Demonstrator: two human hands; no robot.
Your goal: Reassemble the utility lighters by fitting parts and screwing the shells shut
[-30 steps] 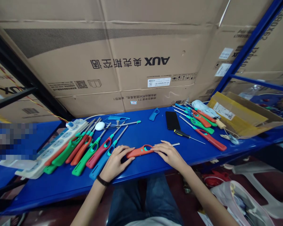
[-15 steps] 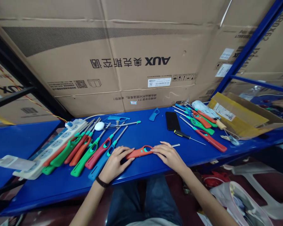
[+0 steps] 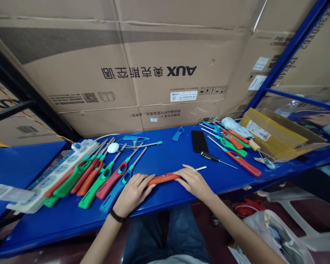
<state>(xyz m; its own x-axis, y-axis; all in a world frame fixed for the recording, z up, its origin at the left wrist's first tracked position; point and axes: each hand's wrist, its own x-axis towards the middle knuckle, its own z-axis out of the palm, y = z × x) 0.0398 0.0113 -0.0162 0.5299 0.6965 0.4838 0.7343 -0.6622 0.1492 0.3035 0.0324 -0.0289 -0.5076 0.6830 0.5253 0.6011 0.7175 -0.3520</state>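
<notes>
An orange utility lighter (image 3: 163, 179) lies across the front of the blue table (image 3: 71, 223), with its thin metal nozzle (image 3: 200, 168) pointing right. My left hand (image 3: 133, 194) grips its left end, and my right hand (image 3: 192, 179) covers the part near the nozzle. Just left of my left hand, a blue lighter (image 3: 117, 194) and a red lighter (image 3: 111, 181) lie close together. A green lighter (image 3: 96, 187) rests beyond them, among several others.
A white power strip (image 3: 57, 170) lies under lighters at left. A black phone (image 3: 199, 141) and a screwdriver (image 3: 213, 158) lie ahead, with more lighters (image 3: 231, 143) at right. An AUX cardboard box (image 3: 148, 73) forms the back wall. A co-worker's hand (image 3: 321, 119) shows far right.
The orange lighter has rolled in my hands, so its trigger opening no longer shows. My hands have closed in slightly along it, and the view has shifted a little.
</notes>
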